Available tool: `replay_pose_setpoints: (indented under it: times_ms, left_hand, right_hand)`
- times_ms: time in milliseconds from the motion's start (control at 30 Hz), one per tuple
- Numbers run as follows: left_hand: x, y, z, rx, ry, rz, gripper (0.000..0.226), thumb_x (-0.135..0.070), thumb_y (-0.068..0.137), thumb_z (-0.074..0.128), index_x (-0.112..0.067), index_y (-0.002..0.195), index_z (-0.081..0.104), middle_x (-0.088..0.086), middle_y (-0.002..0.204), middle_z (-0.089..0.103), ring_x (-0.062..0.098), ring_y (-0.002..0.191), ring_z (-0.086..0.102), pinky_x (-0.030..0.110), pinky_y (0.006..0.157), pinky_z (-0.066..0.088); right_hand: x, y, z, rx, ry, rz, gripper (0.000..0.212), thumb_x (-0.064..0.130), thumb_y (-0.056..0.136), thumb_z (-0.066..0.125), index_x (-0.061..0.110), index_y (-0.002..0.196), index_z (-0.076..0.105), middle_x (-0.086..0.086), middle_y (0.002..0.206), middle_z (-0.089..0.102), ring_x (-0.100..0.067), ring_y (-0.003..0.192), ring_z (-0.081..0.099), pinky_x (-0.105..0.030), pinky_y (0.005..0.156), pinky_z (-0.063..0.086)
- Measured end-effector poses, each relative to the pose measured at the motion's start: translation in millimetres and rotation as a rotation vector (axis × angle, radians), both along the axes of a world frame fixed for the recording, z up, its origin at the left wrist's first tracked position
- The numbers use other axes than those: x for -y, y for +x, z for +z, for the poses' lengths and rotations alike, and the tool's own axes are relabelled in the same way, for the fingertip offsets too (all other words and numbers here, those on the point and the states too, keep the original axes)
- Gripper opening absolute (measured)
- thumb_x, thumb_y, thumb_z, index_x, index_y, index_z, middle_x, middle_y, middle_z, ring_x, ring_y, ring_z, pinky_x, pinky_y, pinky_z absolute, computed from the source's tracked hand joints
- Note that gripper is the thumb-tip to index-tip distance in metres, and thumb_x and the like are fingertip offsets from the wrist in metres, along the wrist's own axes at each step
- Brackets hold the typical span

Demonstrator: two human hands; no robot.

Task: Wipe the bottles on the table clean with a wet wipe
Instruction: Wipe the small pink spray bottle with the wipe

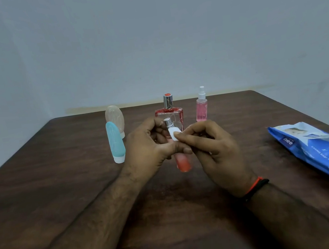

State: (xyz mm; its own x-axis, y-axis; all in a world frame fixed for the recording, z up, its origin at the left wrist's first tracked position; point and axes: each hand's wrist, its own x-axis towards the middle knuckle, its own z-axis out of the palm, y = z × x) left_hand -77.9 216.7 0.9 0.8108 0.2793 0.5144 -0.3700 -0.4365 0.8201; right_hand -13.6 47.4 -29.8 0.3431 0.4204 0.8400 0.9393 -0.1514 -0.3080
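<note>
You are sitting at a big brown wooden table [61,182] that runs up to a plain pale wall [145,31].

On the right side, near you, a blue pack of wet wipes [322,156] lies flat on the table, with its flap lifted at the top.

Your left hand [150,147] is in the middle of the table, held up a little. Its fingers are curled around a thin red bottle [183,163] with a silver top. The bottle stands almost straight up in your grip, and its red bottom end pokes out below your fingers.

Your right hand [214,151] is just beside your left one. Its thumb and fingers pinch a small folded white wipe [174,133] and press it on the upper part of the thin red bottle, just under the silver top. A black and red band [255,188] goes around your right wrist.

Far behind your hands, a square glass bottle [170,112] with red edges and a silver cap stands in the middle. To its right stands a little pink spray bottle [201,106] with a white top.

On the left, a soft blue tube [115,142] stands on its white cap. Just behind it, farther away, a clear tube [115,119] stands the same way. I cannot tell if the two tubes touch.
</note>
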Motion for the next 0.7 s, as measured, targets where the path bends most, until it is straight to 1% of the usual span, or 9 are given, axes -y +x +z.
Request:
replay_pose_setpoints:
  times_ms: [67, 167, 233, 333, 400, 500, 600, 667, 700]
  left_hand:
    - [-0.7, 1.5, -0.6, 0.007, 0.079, 0.031, 0.053, -0.030, 0.044, 0.096, -0.025, 0.086, 0.063, -0.010, 0.063, 0.063, 0.018, 0.056, 0.062, 0.041, 0.053, 0.058]
    - [0.9, 1.4, 0.6, 0.034, 0.222, 0.059, 0.048, -0.046, 0.049, 0.085, -0.024, 0.087, 0.065, -0.011, 0.070, 0.062, 0.013, 0.062, 0.060, 0.037, 0.058, 0.056]
    - [2.5, 0.2, 3.0, 0.034, 0.264, 0.066, 0.045, -0.051, 0.051, 0.078, -0.031, 0.088, 0.063, -0.013, 0.074, 0.063, 0.012, 0.065, 0.061, 0.036, 0.059, 0.055]
    - [2.0, 0.6, 5.9, 0.034, 0.217, 0.061, 0.046, -0.054, 0.045, 0.083, -0.042, 0.085, 0.062, -0.021, 0.075, 0.065, 0.008, 0.062, 0.060, 0.033, 0.059, 0.056]
    - [1.0, 2.1, 6.6, 0.013, 0.150, 0.051, 0.055, -0.046, 0.042, 0.095, -0.039, 0.088, 0.065, -0.017, 0.077, 0.069, 0.007, 0.064, 0.061, 0.035, 0.063, 0.059]
    - [1.8, 2.5, 6.6, -0.029, 0.056, 0.021, 0.065, -0.041, 0.040, 0.094, -0.033, 0.097, 0.064, -0.009, 0.082, 0.070, 0.007, 0.071, 0.065, 0.035, 0.070, 0.061]
    - [-0.3, 3.9, 5.8, -0.045, -0.002, 0.001, 0.073, -0.039, 0.040, 0.099, -0.029, 0.103, 0.064, -0.002, 0.089, 0.074, 0.021, 0.082, 0.072, 0.045, 0.074, 0.062]
    - [-1.3, 5.1, 4.8, -0.053, -0.035, -0.013, 0.075, -0.042, 0.039, 0.096, -0.027, 0.104, 0.064, 0.001, 0.091, 0.075, 0.030, 0.084, 0.072, 0.049, 0.074, 0.062]
    - [-0.7, 4.9, 4.6, -0.057, -0.042, -0.014, 0.076, -0.043, 0.038, 0.097, -0.025, 0.104, 0.064, 0.001, 0.092, 0.075, 0.030, 0.084, 0.072, 0.050, 0.074, 0.062]
  right_hand:
    - [-0.8, -0.4, 0.0, 0.034, -0.019, -0.020, 0.031, 0.011, 0.096, 0.053, 0.015, 0.122, 0.070, -0.006, 0.109, 0.057, -0.021, 0.099, 0.057, -0.032, 0.081, 0.052]
    - [-2.1, -1.7, 0.7, 0.073, -0.047, -0.052, 0.037, 0.009, 0.093, 0.049, 0.017, 0.122, 0.071, -0.006, 0.108, 0.054, -0.023, 0.097, 0.055, -0.033, 0.081, 0.050]
    - [-2.5, -2.4, 0.9, 0.087, -0.053, -0.065, 0.040, 0.007, 0.091, 0.049, 0.018, 0.122, 0.071, -0.007, 0.107, 0.053, -0.024, 0.096, 0.054, -0.032, 0.080, 0.050]
    - [-2.4, -2.8, 1.9, 0.088, -0.004, -0.087, 0.035, 0.002, 0.092, 0.054, 0.015, 0.119, 0.072, -0.007, 0.105, 0.058, -0.023, 0.096, 0.058, -0.032, 0.080, 0.051]
    - [-0.7, -2.2, 3.9, 0.082, 0.046, -0.109, 0.032, -0.002, 0.092, 0.061, 0.012, 0.118, 0.073, -0.007, 0.103, 0.063, -0.020, 0.096, 0.061, -0.029, 0.082, 0.052]
    - [3.9, -2.1, 6.8, 0.076, 0.075, -0.129, 0.032, -0.005, 0.089, 0.066, 0.011, 0.116, 0.073, -0.005, 0.104, 0.067, -0.015, 0.098, 0.063, -0.023, 0.085, 0.052]
    - [4.5, -2.6, 8.1, 0.071, 0.084, -0.151, 0.032, -0.007, 0.087, 0.069, 0.010, 0.114, 0.074, -0.004, 0.104, 0.070, -0.014, 0.097, 0.065, -0.022, 0.085, 0.053]
    - [3.9, -1.8, 8.2, 0.062, 0.094, -0.148, 0.033, -0.008, 0.087, 0.070, 0.009, 0.114, 0.074, -0.005, 0.103, 0.070, -0.015, 0.097, 0.066, -0.025, 0.084, 0.055]
    - [3.7, -1.3, 7.6, 0.065, 0.091, -0.144, 0.032, -0.008, 0.087, 0.069, 0.009, 0.114, 0.074, -0.005, 0.103, 0.069, -0.016, 0.097, 0.066, -0.028, 0.083, 0.055]
